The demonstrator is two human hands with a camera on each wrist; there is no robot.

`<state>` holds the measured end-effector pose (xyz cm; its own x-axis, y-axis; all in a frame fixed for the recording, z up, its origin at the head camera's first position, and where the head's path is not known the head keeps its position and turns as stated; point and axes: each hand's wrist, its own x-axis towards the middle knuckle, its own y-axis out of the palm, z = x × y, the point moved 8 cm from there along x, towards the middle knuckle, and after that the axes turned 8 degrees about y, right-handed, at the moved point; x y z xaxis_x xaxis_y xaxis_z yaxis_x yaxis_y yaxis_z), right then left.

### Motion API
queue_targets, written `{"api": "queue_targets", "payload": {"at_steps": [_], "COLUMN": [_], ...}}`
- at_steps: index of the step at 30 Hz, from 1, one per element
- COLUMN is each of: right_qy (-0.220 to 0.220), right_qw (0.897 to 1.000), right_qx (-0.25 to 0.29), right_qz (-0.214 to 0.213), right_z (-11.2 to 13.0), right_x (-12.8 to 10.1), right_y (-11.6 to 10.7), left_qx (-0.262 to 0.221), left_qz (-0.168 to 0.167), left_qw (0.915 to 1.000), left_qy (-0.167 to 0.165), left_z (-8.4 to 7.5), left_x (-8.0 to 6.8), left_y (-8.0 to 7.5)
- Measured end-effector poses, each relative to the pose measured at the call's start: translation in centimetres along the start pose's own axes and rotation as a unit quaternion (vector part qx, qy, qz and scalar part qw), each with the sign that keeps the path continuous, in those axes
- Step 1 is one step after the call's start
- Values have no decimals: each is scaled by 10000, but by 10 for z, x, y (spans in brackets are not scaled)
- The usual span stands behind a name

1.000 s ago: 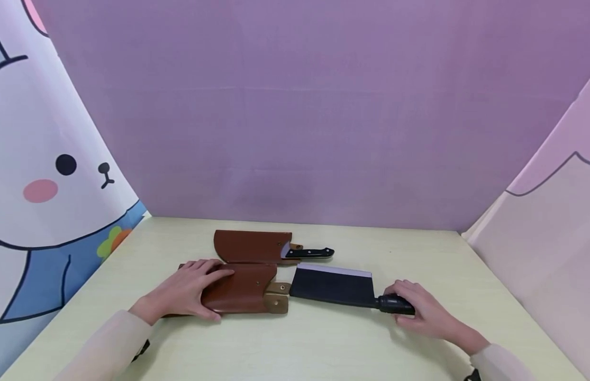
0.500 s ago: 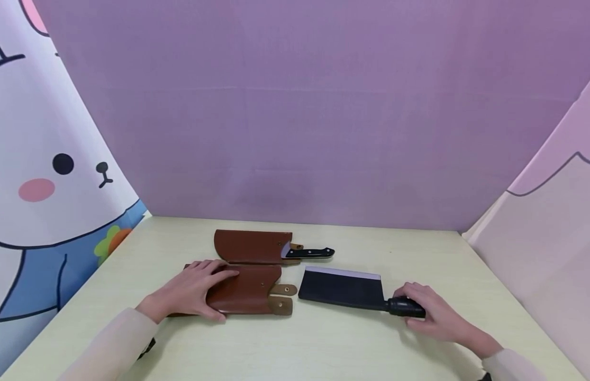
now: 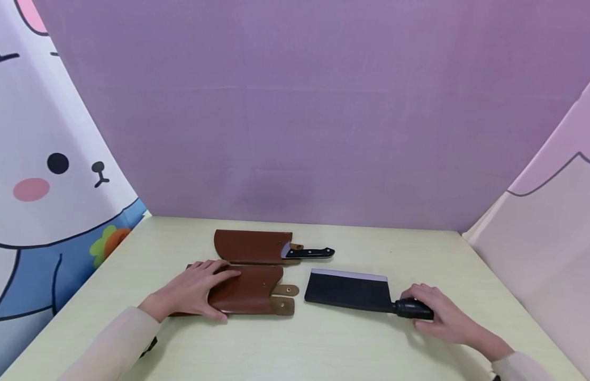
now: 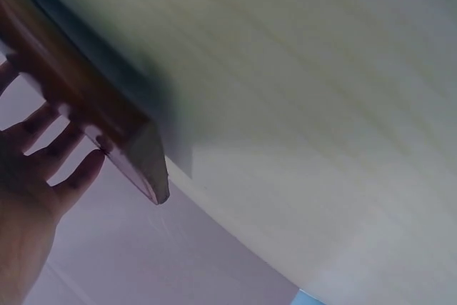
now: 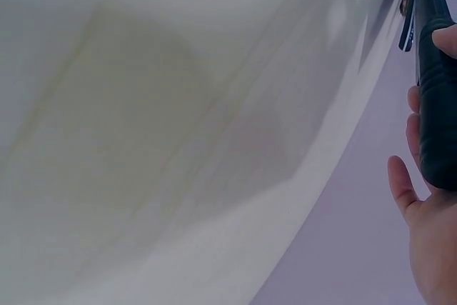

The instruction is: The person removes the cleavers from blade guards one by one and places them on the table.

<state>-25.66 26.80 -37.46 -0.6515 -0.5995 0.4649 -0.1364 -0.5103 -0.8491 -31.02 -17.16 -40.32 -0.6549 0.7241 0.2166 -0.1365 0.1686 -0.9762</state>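
Observation:
In the head view my left hand [image 3: 194, 291] grips the near brown leather knife sheath [image 3: 244, 290] across its width, thumb at the near edge and fingers over the far side. Two strap tabs [image 3: 282, 305] with studs stick out at the sheath's right end. The left wrist view has my fingers [image 4: 64, 144] along the sheath's edge [image 4: 107, 98]. My right hand [image 3: 442, 317] holds a cleaver by its black handle [image 3: 414, 308]. The cleaver's broad dark blade [image 3: 348, 290] points left toward the sheath, its bright edge facing away from me. A small gap parts blade and tabs.
Behind the near sheath lies a second brown sheath [image 3: 252, 246] with a black-handled knife [image 3: 310, 253] in it. The pale wooden table [image 3: 295, 349] ends at a purple backdrop [image 3: 304, 116], with printed cloth panels [image 3: 552, 254] on the sides.
The cleaver has moved right with my right hand, opening a gap from the near sheath's tabs. My left hand and that sheath have shifted slightly right. The rear sheath and knife stay put.

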Motion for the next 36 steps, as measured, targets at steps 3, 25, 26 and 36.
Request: {"api": "queue_targets", "payload": {"at_steps": [3,25,26,36], "right_qy": [29,-195,-166,37], "right_qw": [10000,9996,9997,9998], "right_qx": [67,175,152,22], "right_qz": [57,-73,-67,173], "right_z": [0,5,5,6], "right_x": [0,-5,-5,-4], "right_y": [0,-6,-7,-8], "left_qx": [-44,-484,-495,-625], "left_qz": [75,601,619,757], "left_qw": [10000,9970,9968,9952], "left_qy": [10,-84,-88,-43], "left_z": [0,2,2,3], "left_x": [2,8,8,10], "left_y": [1,11,11,11]}}
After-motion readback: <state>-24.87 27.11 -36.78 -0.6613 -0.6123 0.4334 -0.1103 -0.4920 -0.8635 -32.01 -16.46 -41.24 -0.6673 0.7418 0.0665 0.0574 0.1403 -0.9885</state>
